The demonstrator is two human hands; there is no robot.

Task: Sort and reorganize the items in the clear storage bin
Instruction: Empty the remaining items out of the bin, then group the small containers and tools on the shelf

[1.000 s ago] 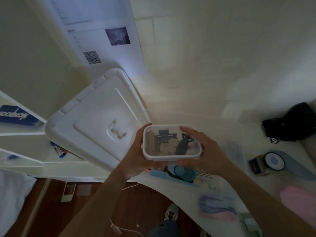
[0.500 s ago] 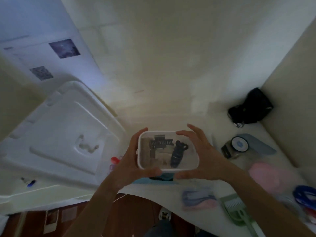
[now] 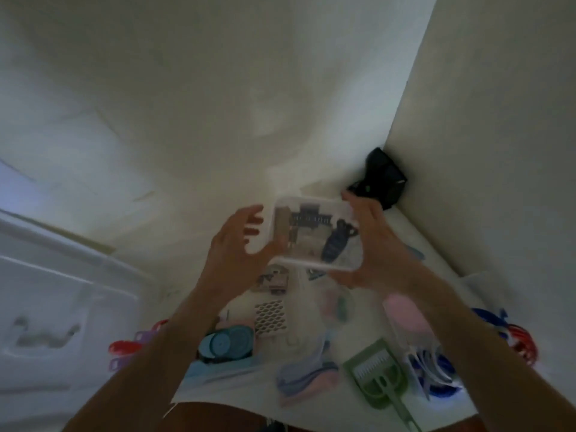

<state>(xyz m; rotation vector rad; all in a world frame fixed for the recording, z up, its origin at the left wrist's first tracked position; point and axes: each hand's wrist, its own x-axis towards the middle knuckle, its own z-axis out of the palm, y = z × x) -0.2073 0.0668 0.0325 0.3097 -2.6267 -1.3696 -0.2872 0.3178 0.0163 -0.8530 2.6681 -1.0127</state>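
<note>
Scene is dimly lit, with a cool bluish cast seen at the left edge. Heavy motion blur is spread across the frame; the small clear plastic lidded container (image 3: 314,235) is smeared. Strong wide-angle bending is seen at the edges. No glare is produced; shadows are soft.

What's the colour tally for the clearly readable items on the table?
Green: 1, scoop
Pink: 1, pad
Black: 1, bag
Teal: 1, disc
White: 1, mesh piece
Total: 5; the blurred red, purple and blue items at the edges are left uncounted.
</note>
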